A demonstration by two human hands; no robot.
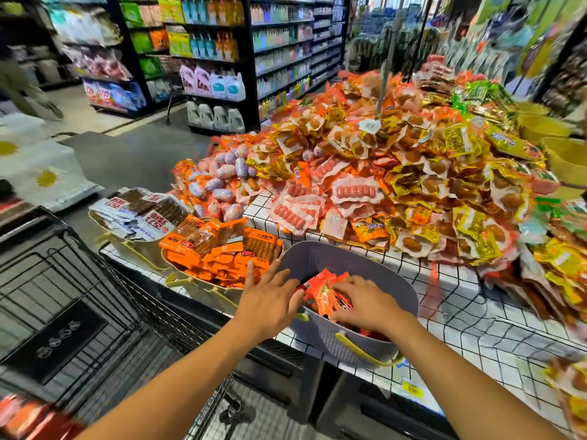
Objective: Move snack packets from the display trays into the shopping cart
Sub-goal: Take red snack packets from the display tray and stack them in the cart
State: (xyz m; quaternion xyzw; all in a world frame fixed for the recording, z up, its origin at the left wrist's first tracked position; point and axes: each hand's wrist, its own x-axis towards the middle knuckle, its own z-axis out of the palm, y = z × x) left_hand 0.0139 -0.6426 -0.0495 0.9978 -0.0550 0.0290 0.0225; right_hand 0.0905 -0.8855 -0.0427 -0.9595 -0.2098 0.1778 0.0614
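A grey perforated basket (320, 258) with yellow handles stands at the table's front edge and holds red snack packets (320, 292). My right hand (365, 301) lies on those packets with fingers curled round them. My left hand (270, 300) reaches in from the left, fingers spread, its fingertips touching the packets at the basket's rim. The black wire shopping cart (73, 293) stands to the left, below the table edge, with red packets (28, 417) blurred at its near corner.
A cream tray of orange packets (222, 249) sits just left of the basket, another with white and brown packets (139, 214) beyond it. A large heap of orange and yellow snack packets (397, 173) covers the checked table. Store shelves (222, 58) stand behind.
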